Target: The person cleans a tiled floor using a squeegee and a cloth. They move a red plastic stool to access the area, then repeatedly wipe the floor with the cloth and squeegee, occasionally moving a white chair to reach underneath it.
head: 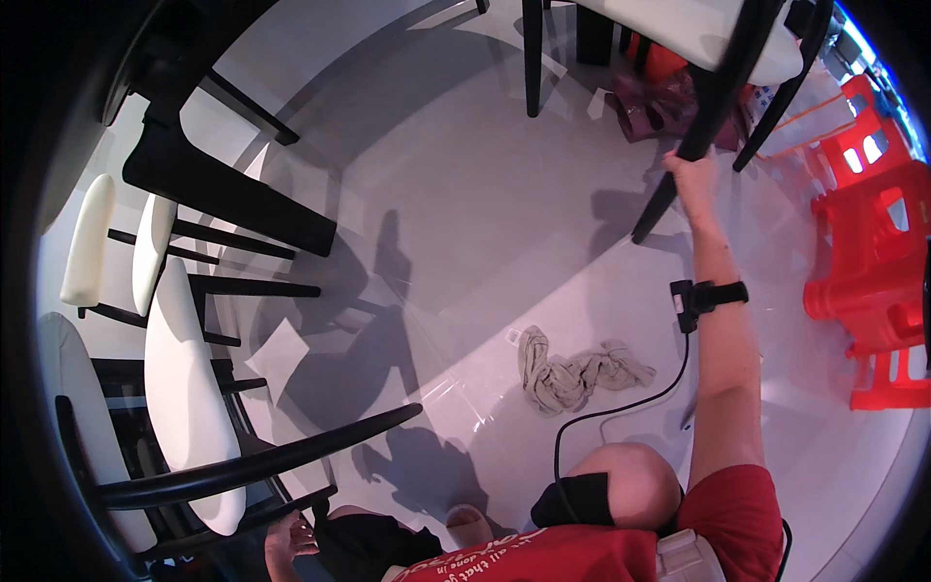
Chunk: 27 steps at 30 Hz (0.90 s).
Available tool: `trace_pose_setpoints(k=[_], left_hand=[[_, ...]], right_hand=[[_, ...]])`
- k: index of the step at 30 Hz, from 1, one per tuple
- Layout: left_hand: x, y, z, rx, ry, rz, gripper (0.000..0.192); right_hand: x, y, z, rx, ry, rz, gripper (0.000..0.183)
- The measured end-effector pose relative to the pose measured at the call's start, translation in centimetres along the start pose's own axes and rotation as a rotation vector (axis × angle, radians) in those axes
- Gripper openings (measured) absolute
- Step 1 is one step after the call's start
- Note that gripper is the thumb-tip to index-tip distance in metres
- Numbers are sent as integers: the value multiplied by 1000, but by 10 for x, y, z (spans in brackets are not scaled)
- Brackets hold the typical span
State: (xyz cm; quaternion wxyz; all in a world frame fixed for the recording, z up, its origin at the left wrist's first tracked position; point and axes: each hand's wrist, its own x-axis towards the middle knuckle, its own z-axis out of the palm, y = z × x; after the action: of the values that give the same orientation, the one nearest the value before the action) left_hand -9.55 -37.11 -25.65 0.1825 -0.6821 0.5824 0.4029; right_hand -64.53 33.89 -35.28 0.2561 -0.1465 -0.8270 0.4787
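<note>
My right hand is closed around a slanting black leg of a chair with a white seat, at the upper right. A black strapped device with a cable sits on that forearm. Down at the lower left, my left hand has its fingers bent beside a dark chair leg and black cloth; whether it grips either one cannot be told. A crumpled beige cloth lies on the floor in front of my bent knee.
White-cushioned chairs with black legs crowd the left side. A broad black table leg stands above them. Red plastic stools are stacked at right. A dark red plastic bag rests under the chair. White paper is on the floor.
</note>
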Motion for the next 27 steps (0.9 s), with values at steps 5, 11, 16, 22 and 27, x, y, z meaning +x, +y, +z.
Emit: trace_pose_setpoints(k=[5, 11, 16, 22, 27], left_hand=[[-64, 59, 60, 170, -102, 261, 38], [-162, 115, 116, 594, -33, 692, 32], [-208, 151, 165, 649, 87, 1339, 30], [-188, 157, 179, 1051, 436, 1619, 35], [-178, 155, 188, 1176, 531, 1598, 29]], right_hand=[[58, 41, -59, -72, 104, 95, 37], [74, 41, -104, -454, 69, 204, 45], [58, 25, -105, -587, -6, 203, 50], [67, 33, -105, -410, 13, 225, 48], [103, 51, -107, -418, 73, 228, 49]])
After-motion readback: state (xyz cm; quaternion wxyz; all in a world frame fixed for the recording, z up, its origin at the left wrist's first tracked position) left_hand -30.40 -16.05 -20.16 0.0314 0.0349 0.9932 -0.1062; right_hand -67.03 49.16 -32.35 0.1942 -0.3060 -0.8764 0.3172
